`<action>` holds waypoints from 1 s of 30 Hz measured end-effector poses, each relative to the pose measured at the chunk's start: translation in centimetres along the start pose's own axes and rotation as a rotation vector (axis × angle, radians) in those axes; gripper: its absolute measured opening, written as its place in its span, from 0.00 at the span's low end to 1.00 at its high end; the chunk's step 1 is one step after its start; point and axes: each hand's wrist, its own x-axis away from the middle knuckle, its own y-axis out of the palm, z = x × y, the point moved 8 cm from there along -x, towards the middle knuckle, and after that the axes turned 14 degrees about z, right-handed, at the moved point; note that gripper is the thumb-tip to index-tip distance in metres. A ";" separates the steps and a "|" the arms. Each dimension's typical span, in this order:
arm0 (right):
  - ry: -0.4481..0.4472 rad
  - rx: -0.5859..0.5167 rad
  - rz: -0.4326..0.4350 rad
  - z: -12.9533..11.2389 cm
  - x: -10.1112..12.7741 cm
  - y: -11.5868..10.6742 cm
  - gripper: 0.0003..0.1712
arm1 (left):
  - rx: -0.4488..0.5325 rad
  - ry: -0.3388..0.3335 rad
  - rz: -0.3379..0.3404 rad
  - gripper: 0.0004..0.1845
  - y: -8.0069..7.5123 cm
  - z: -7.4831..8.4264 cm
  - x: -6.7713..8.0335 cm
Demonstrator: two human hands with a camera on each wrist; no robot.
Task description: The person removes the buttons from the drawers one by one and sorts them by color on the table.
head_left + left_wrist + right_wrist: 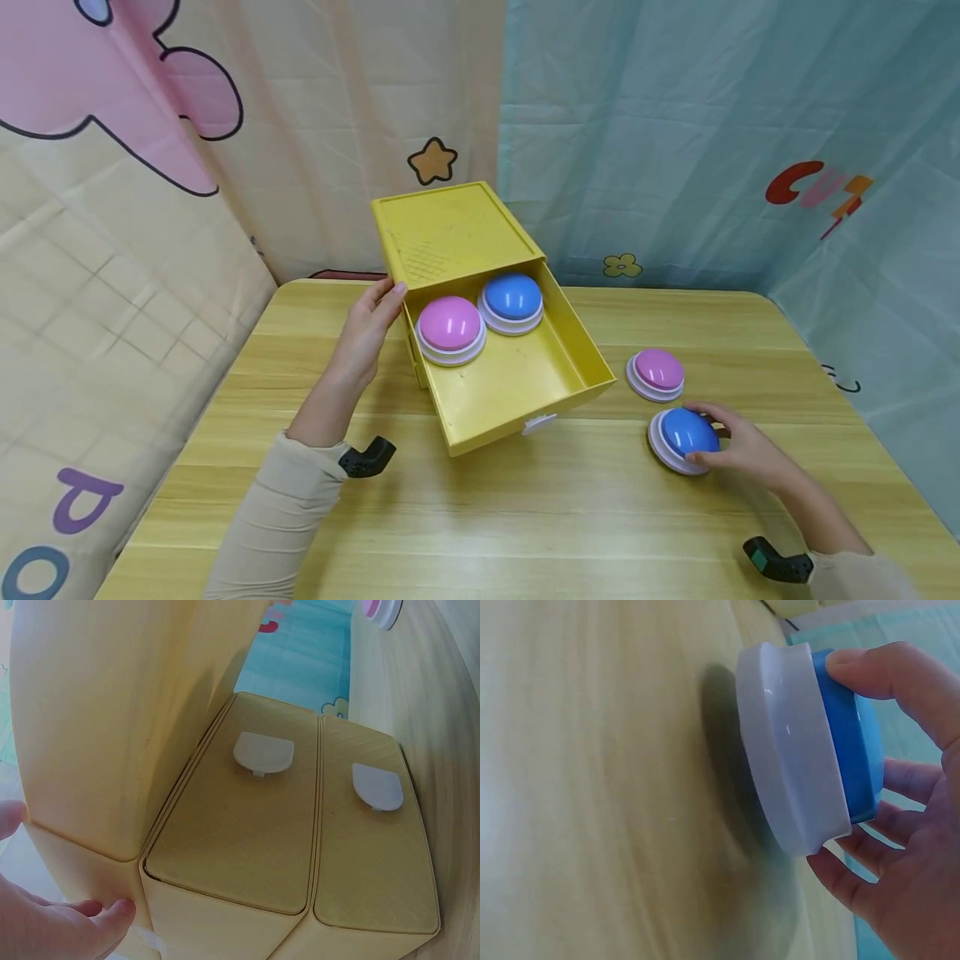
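A yellow drawer cabinet (457, 229) stands on the table with its top drawer (517, 392) pulled out. My left hand (367, 321) holds the cabinet by its front left edge, the thumb near the drawer and the other fingers against the side panel. In the drawer, toward the back, sit a pink dome button (450, 323) and a blue one (513, 297), both on white bases. My right hand (738, 446) grips another blue dome button (686, 435), thumb and fingers around its rim. Its base is tilted above its shadow in the right wrist view.
Another pink dome button (658, 372) lies on the wooden table (570, 525), just behind the blue one in my right hand. Two closed drawers (240, 810) with white tabs show below the pulled-out one. Printed curtains (637, 125) hang behind the table.
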 end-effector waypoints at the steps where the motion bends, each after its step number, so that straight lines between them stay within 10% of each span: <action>1: 0.008 -0.004 -0.006 0.1 0.2 0.2 0.39 | 0.000 -0.003 0.002 0.33 0.0 0.0 0.0; 18: -0.007 -0.063 -0.072 -0.1 1.0 1.0 0.41 | -0.001 -0.011 0.001 0.35 -0.1 -0.4 0.0; 30: -0.153 -0.097 -0.018 -5.7 -2.3 -2.8 0.48 | -0.005 0.008 -0.002 0.34 -0.1 -0.1 0.0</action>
